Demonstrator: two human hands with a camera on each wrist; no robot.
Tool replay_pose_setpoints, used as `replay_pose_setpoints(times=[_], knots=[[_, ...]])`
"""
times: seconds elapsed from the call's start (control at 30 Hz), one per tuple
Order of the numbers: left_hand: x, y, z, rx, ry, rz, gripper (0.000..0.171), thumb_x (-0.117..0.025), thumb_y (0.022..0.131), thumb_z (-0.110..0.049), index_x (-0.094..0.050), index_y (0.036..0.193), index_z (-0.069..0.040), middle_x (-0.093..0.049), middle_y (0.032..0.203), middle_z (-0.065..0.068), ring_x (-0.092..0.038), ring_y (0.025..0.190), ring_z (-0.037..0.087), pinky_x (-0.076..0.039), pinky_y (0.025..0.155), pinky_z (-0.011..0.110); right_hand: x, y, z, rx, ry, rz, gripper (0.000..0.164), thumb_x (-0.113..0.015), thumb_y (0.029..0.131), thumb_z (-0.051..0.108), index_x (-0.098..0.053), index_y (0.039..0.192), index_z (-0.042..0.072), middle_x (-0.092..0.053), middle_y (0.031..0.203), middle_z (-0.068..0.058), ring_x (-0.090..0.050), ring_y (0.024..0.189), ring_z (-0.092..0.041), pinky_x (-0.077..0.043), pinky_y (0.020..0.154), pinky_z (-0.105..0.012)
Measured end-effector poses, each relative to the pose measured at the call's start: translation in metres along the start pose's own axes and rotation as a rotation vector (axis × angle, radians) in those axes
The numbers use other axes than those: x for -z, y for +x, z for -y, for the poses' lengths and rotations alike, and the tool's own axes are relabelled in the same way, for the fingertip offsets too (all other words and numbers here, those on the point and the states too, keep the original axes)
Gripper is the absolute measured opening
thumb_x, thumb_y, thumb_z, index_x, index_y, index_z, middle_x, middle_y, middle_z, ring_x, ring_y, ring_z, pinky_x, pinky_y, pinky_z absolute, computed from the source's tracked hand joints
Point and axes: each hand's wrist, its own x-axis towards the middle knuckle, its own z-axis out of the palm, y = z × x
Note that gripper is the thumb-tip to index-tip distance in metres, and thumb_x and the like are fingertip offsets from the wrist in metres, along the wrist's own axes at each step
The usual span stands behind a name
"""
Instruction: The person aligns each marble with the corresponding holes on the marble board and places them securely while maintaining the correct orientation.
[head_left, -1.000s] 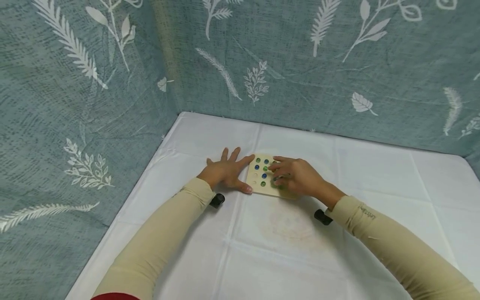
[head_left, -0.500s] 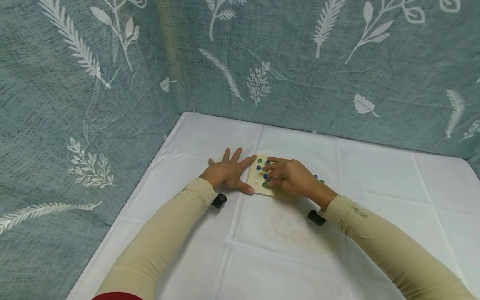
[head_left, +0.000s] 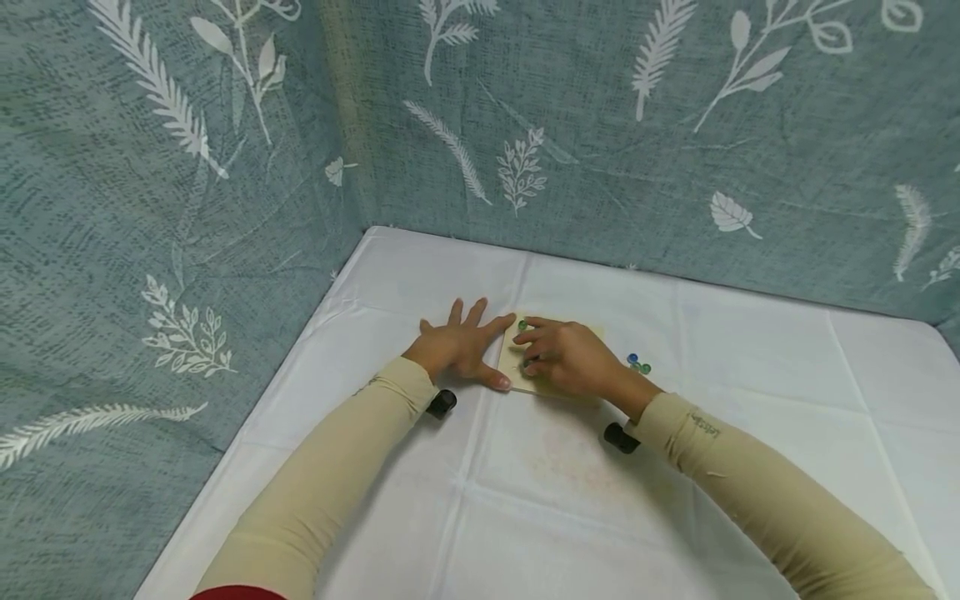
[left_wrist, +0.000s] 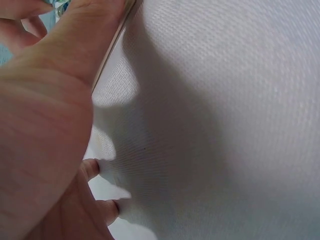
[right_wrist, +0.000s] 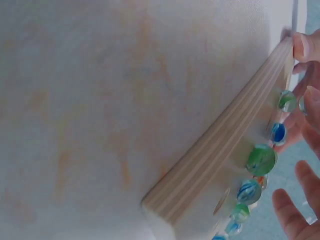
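Marble (right_wrist: 302, 105) pinched above a wooden board (right_wrist: 215, 145)

The board lies flat on a white tablecloth (head_left: 487, 517), its layered edge facing the right wrist camera. Along its top sit more marbles, among them a green marble (right_wrist: 261, 160) and a blue marble (right_wrist: 279, 133). Over it, the right hand (head_left: 566, 354) has its thumb clamped against a finger on the pinched one, mostly hidden; other fingertips stand apart. The left hand (head_left: 461, 346) spreads its fingers wide, thumb and index finger touching the board's left side. Loose marbles (head_left: 646, 368), blue and green, rest on the cloth beyond the right wrist. Beige sleeves (head_left: 765, 492) cover both arms; leaf-printed blue-green fabric (head_left: 262, 200) hangs behind.
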Motion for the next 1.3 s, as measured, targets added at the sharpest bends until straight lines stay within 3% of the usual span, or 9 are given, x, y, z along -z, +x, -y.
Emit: replay_pose_setpoints(times=[0.3,0.73,1.3], knots=[[0.0,-0.002,0.001,0.0,-0.021,-0.002,0.112,-0.071,0.085,-0.072,-0.001,0.167,-0.043,0.018,0.177,0.008,0.017,0.161,0.045,-0.006,0.116,0.085,-0.005,0.006,0.005,-0.018,0.002,0.009,0.017,-0.083,0.087,0.01,-0.083,0.102,0.005,-0.072,0.134,-0.015,-0.057,0.141,-0.038,-0.047,0.115,-0.054],[-0.001,-0.003,0.002,0.005,-0.021,-0.015,0.111,-0.071,0.084,-0.073,-0.001,0.167,-0.046,0.017,0.177,0.007,0.017,0.161,0.044,-0.007,0.117,0.085,-0.012,0.012,0.011,0.027,-0.05,0.001,0.01,-0.083,0.087,0.007,-0.084,0.096,0.009,-0.07,0.137,-0.015,-0.052,0.146,-0.037,-0.043,0.12,-0.052],[-0.002,-0.003,0.001,0.015,-0.013,-0.009,0.113,-0.071,0.084,-0.072,0.0,0.167,-0.043,0.019,0.176,0.007,0.019,0.161,0.043,-0.006,0.118,0.084,-0.014,0.012,0.015,-0.008,-0.06,0.035,0.014,-0.081,0.088,0.006,-0.083,0.102,0.005,-0.069,0.139,-0.014,-0.048,0.149,-0.038,-0.04,0.121,-0.055]])
